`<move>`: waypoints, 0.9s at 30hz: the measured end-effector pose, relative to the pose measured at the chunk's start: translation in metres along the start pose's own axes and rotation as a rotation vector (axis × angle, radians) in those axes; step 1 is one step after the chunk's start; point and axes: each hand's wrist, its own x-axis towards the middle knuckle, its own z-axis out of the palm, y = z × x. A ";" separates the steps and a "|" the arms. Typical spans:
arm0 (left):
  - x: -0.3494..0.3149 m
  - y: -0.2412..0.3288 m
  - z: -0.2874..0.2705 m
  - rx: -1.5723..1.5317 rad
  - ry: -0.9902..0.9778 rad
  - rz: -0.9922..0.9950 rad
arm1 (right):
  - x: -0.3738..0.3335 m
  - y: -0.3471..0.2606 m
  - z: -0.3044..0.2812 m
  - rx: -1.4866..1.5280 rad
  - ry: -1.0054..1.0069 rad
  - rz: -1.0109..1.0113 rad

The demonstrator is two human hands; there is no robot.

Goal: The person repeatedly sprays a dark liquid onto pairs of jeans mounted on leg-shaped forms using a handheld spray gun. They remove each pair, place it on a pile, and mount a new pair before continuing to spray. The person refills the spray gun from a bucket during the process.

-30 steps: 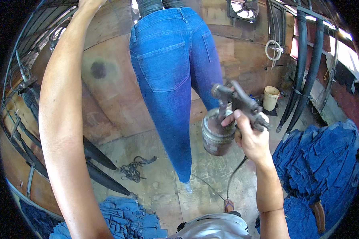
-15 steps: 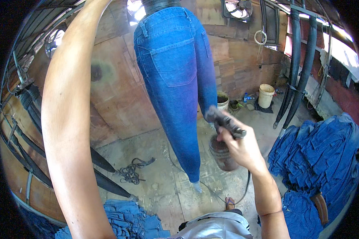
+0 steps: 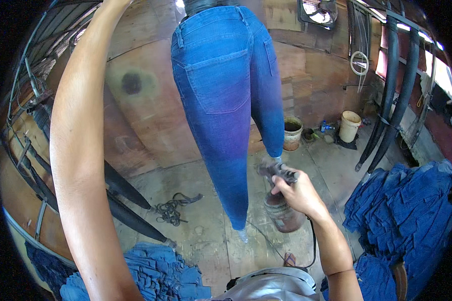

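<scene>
A pair of blue jeans (image 3: 221, 95) hangs in front of me, filled out on a dark form (image 3: 206, 5), its back pockets toward me. A purple tint spreads below one pocket and down the thigh. My right hand (image 3: 302, 193) is closed round a dark spray gun (image 3: 280, 174) with a reddish-brown, stained cup (image 3: 286, 215) under it. The gun sits just right of the nearer leg, below the hem of the other leg, its nozzle blurred. My left arm (image 3: 80, 150) reaches up along the left side; its hand lies beyond the upper edge.
Dark padded leg forms hang at left (image 3: 135, 215) and right (image 3: 386, 95). Denim piles lie at lower left (image 3: 160, 271) and right (image 3: 402, 210). A hose (image 3: 314, 246) trails from the gun. Tangled cord (image 3: 171, 210) and two buckets (image 3: 292, 133) (image 3: 349, 126) are on the floor.
The spray gun in my right hand has moved down, away from the farther leg's hem, which now shows. The view has shifted slightly, and more purple shows on the nearer thigh.
</scene>
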 end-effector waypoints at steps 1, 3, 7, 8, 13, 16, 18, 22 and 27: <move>-0.003 -0.003 0.002 -0.002 -0.010 -0.023 | 0.005 0.006 -0.001 -0.088 -0.049 0.053; -0.009 -0.012 0.004 -0.009 -0.019 -0.066 | 0.014 0.009 -0.006 -0.089 -0.068 0.030; -0.015 -0.028 0.013 -0.052 0.021 -0.035 | 0.043 -0.017 -0.037 0.312 0.050 -0.325; -0.016 -0.031 0.015 -0.032 -0.039 -0.091 | 0.049 -0.027 -0.046 0.381 0.057 -0.351; -0.018 -0.045 0.022 0.000 -0.068 -0.136 | 0.078 -0.052 -0.070 0.589 0.138 -0.498; -0.020 -0.051 0.025 -0.016 -0.067 -0.117 | 0.088 -0.030 -0.074 0.501 0.091 -0.263; -0.020 -0.056 0.027 -0.061 -0.096 -0.182 | 0.088 0.000 -0.072 0.457 -0.007 -0.177; -0.019 -0.077 0.030 -0.012 -0.239 -0.233 | 0.085 0.051 -0.056 0.063 -0.158 -0.010; 0.001 -0.117 0.042 0.137 -0.292 -0.230 | 0.077 0.026 -0.069 0.037 0.123 -0.203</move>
